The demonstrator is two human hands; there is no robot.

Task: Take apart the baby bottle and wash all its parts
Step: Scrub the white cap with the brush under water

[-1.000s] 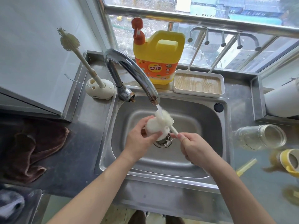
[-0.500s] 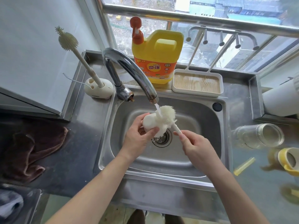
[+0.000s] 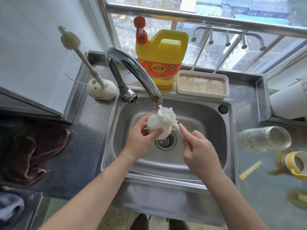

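- My left hand (image 3: 141, 138) is over the sink (image 3: 199, 117). Its thumb and fingers are curled round a white bottle part (image 3: 155, 126), just above the drain (image 3: 165, 141).
- I cannot tell which piece of the bottle this white part is.
- My right hand (image 3: 199, 150) is beside the left one. It pinches the thin handle of a white brush (image 3: 167, 114).
- The fluffy end of the brush touches the top of the white bottle part.
- Water runs from the tap (image 3: 131, 68) right onto the brush and splashes.
- On the worktop (image 3: 79, 163) to the right, a clear glass bottle (image 3: 265, 138) lies on its side, open end to the right.
- Near it lies a yellow ring piece (image 3: 294, 165), and a small yellow stick (image 3: 250, 170) is just beside that. They look blurry to me.
- On the left of the worktop there is a crumpled brown cloth (image 3: 33, 151).
- Farther back on the left, a second brush (image 3: 71, 40) stands tilted in a round white holder (image 3: 101, 91).
- Behind the tap stands a big yellow soap jug (image 3: 162, 55) with a red pump.
- Next to the jug is a white tray (image 3: 202, 84) with a wood-look bottom, by the window.
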